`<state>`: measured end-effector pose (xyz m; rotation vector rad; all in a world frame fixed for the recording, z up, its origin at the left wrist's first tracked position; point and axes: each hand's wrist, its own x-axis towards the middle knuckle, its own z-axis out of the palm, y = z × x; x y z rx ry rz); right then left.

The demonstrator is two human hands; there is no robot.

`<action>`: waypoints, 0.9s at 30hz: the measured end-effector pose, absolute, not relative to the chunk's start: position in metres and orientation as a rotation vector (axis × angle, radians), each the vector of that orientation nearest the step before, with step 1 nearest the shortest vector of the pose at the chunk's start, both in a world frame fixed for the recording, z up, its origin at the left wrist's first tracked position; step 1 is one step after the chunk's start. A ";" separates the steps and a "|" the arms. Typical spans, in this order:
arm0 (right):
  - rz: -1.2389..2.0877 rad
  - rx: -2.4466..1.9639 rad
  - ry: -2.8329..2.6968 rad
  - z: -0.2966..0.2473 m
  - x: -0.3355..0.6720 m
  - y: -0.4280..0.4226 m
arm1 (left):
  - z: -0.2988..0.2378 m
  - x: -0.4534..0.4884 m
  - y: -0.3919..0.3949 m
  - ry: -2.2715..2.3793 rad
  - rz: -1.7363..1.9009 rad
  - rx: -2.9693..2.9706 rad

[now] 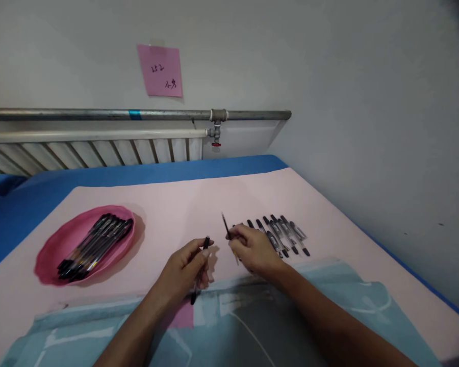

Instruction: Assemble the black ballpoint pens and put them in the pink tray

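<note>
Between the thumb and fingers of my left hand (pixel 185 265) is a slim pen (pixel 206 243), tilted, with a dark upper end and a black lower end. My right hand (pixel 257 251) pinches a thin pen refill (pixel 225 222). Its dark narrow end points up, and a pale lower part shows below the fingers. The two hands are apart, over the near part of the pink sheet. Right beside my right hand lie several clear pens (pixel 281 232) with black ends, partly hidden by that hand.
At the left, a pink oval tray (pixel 48 260) holds a pile of pens (pixel 99 244). A light blue patterned cloth (pixel 76 331) lies along the near edge, with a pink paper (pixel 182 316) on it. A wall (pixel 386 127) borders the right; a radiator (pixel 80 148) and pipe stand behind.
</note>
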<state>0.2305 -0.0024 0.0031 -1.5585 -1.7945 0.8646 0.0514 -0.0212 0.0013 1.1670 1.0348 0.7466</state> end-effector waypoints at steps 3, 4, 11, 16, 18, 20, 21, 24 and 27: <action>1.242 -1.304 -1.330 0.005 0.231 -0.001 | 0.000 0.050 -0.022 1.031 0.737 1.224; 1.295 -1.191 -1.196 0.006 0.231 0.000 | 0.000 0.049 -0.022 1.038 0.746 1.246; 1.374 -0.819 -0.806 0.011 0.225 -0.002 | 0.000 0.046 -0.022 1.066 0.742 1.356; 1.416 -0.864 -0.820 0.008 0.224 -0.004 | 0.005 0.048 -0.024 1.024 0.705 1.410; 1.431 -0.905 -0.862 0.005 0.224 -0.005 | 0.007 0.049 -0.025 1.004 0.702 1.428; 1.440 -0.924 -0.899 0.003 0.224 -0.005 | 0.007 0.048 -0.025 0.998 0.695 1.436; 1.437 -0.925 -0.911 0.003 0.224 -0.006 | 0.007 0.048 -0.025 0.998 0.693 1.438; 1.423 -0.921 -0.923 0.004 0.225 -0.006 | 0.007 0.048 -0.025 1.001 0.687 1.439; 1.423 -0.910 -0.914 0.003 0.225 -0.005 | 0.007 0.049 -0.025 1.002 0.681 1.435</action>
